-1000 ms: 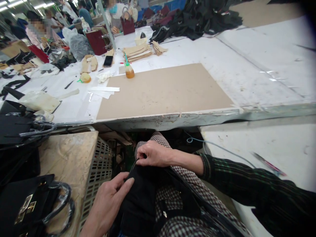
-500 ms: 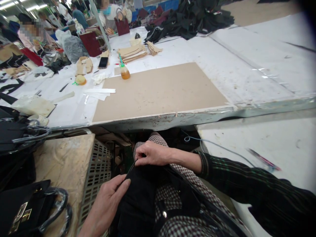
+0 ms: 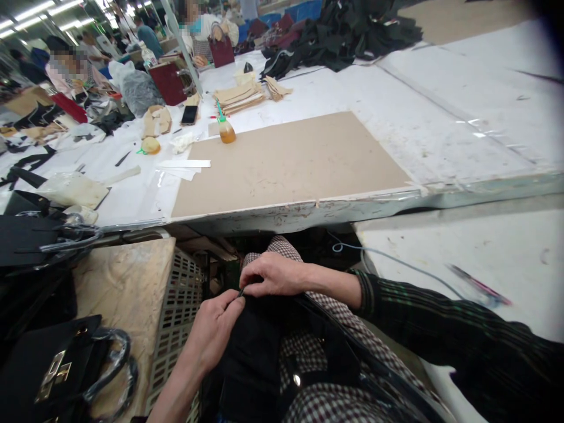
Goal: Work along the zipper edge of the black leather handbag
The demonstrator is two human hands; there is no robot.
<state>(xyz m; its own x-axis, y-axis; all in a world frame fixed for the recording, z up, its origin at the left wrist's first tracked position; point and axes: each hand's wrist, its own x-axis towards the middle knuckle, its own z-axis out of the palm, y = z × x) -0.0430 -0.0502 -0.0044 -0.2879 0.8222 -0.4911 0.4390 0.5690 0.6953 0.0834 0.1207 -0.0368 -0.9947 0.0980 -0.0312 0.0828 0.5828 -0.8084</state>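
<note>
While the black bag [image 3: 253, 352] lies across my checkered lap [image 3: 326, 405], my left hand [image 3: 215, 329] and right hand [image 3: 277, 274] pinch it, close together.

This is a factory workshop where handbags are made. Strip lights [image 3: 35, 10] line the ceiling, and several people [image 3: 70, 75] sit along a long, paper-covered surface [image 3: 458, 76]. It carries heaped black cut pieces [image 3: 339, 35], stacked tan pieces [image 3: 238, 97], a spouted bottle [image 3: 227, 133] of amber liquid and a maroon handbag [image 3: 221, 51]. A black handbag [image 3: 29, 358] at the left has plastic-wrapped handles [image 3: 125, 343].
</note>
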